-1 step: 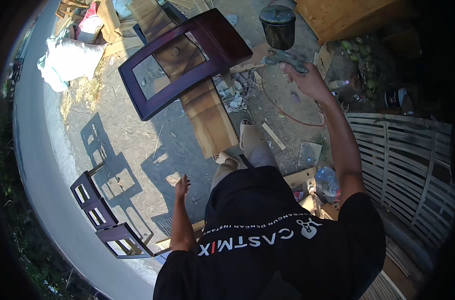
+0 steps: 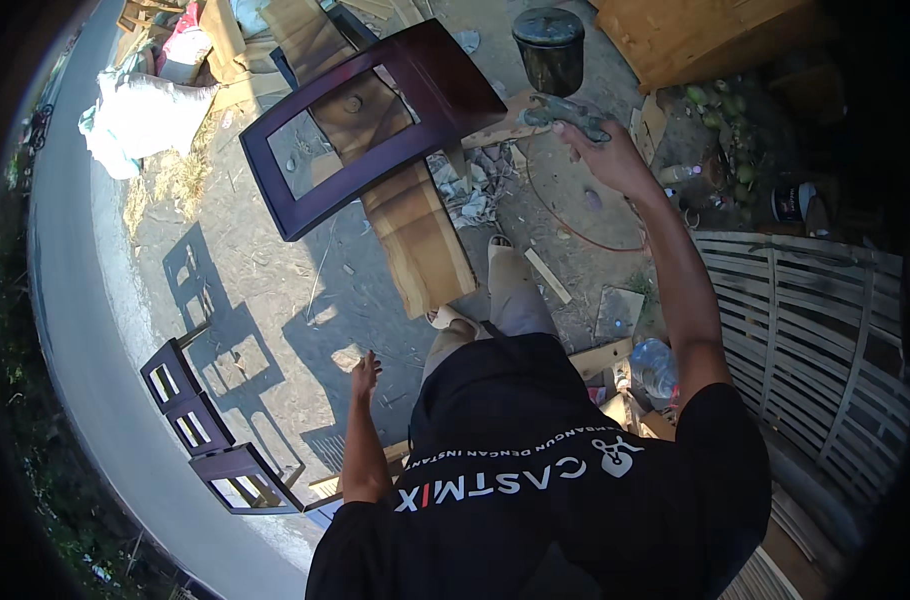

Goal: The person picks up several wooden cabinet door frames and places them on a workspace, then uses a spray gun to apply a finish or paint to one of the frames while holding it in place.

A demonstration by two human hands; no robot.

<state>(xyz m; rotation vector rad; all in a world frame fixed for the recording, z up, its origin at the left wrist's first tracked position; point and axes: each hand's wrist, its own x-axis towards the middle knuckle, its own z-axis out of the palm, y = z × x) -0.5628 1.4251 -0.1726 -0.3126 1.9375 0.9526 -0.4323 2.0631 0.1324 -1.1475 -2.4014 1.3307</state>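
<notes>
Head view: the right hand (image 2: 605, 148) is closed around a grey-green, gun-shaped tool (image 2: 563, 110), its front end directed leftward. To the left of this hand, and apart from the tool, a dark purple-red frame (image 2: 360, 160) lies across a broad wooden plank (image 2: 430, 245). Just beyond the hand stands a dark lidded bucket (image 2: 550, 60). The left hand (image 2: 366, 374), lower and well apart from the frame, is empty, its fingers loosely parted; further left of it stand smaller dark frames (image 2: 237, 462).

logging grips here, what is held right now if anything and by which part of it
The right hand holds a grimy grey-green object toward its near end; its exact kind is unclear. The left hand appears empty.
</notes>
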